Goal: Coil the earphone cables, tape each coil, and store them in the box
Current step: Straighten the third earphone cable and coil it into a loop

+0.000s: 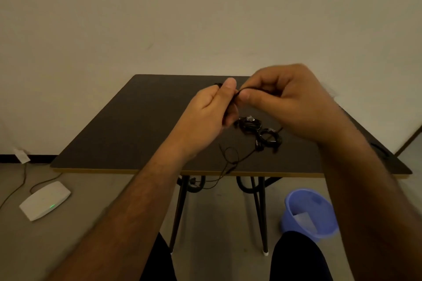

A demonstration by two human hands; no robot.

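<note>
Two hands [205, 112] [290, 102] pinch one cable [237, 93]; two coils [250, 123] [269, 136] lie below.

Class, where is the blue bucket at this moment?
In the head view, the blue bucket stands on the floor at lower right, beneath the near right corner of the table, right of its legs.

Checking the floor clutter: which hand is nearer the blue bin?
Right. The right hand is raised above the table, roughly over the blue bin; the left hand is farther left.
</note>
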